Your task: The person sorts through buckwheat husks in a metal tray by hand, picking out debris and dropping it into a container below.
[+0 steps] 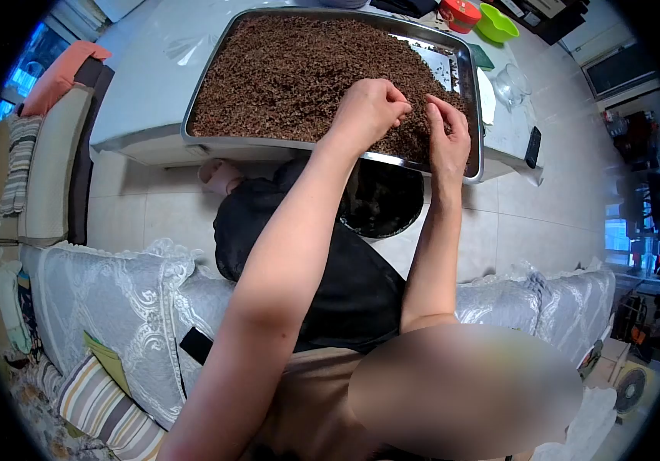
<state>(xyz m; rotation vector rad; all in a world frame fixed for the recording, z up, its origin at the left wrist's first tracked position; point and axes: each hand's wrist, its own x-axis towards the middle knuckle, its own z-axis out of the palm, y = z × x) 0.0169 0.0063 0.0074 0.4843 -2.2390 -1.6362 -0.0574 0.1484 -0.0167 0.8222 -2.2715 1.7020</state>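
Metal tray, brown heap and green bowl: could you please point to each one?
Metal tray (257, 141), head view: on its near rim.
Brown heap (299, 73), head view: middle of its surface.
Green bowl (494, 29), head view: on its wall.

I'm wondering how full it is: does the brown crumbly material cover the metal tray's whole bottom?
No, the metal tray shows bare bottom near its far right corner, beside the heaped brown crumbly material.
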